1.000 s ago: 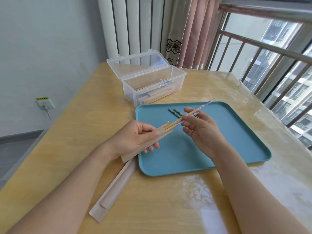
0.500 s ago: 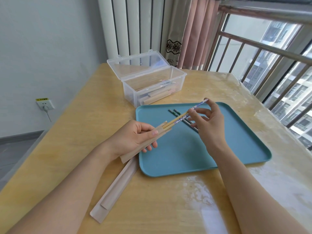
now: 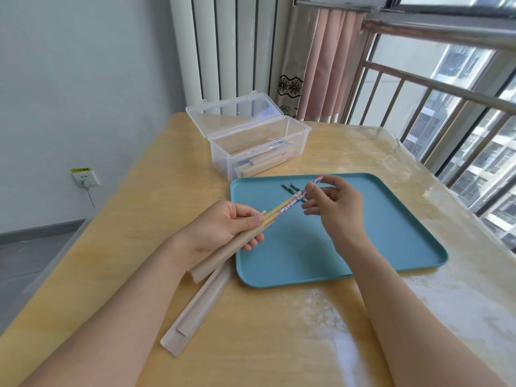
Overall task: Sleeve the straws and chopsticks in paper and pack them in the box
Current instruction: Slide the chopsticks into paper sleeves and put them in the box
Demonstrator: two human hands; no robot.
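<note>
My left hand [image 3: 223, 227] grips a brown paper sleeve [image 3: 223, 251] over the left edge of the blue tray [image 3: 391, 241]. A pair of chopsticks with patterned tops [image 3: 290, 201] sticks partway into the sleeve's open end. My right hand [image 3: 337, 208] pinches the chopsticks near their patterned end. Another pair with dark green ends [image 3: 290, 187] lies on the tray behind them, partly hidden by my right hand. The clear plastic box [image 3: 259, 146] stands open behind the tray with several sleeved items inside.
Two empty paper sleeves [image 3: 195, 305] lie on the wooden table [image 3: 125, 247] left of the tray, below my left hand. A window railing [image 3: 446, 88] runs along the right side. A wall socket [image 3: 85, 178] sits low on the left wall.
My right hand slid up the chopsticks toward their patterned end and pushed them deeper into the sleeve. My left hand kept its hold on the sleeve.
</note>
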